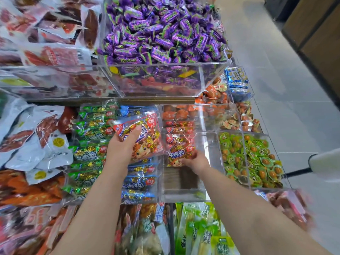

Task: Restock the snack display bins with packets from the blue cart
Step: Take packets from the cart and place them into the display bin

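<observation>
The counter (128,102) rises in tiers, each packed edge to edge with clear bins. On the upper tier a large bin (156,80) brims with purple sweets (161,34). On the lower tier, side by side, stand bins of green packets (88,153), blue packets (139,183), red packets (179,129) and small green-wrapped snacks (252,159), the red bin's near end bare

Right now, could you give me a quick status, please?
Left hand holds red packet. Right hand grips second packet in bin. Nothing in the way.

Left hand (122,146), right hand (195,161): curled grips.
</observation>
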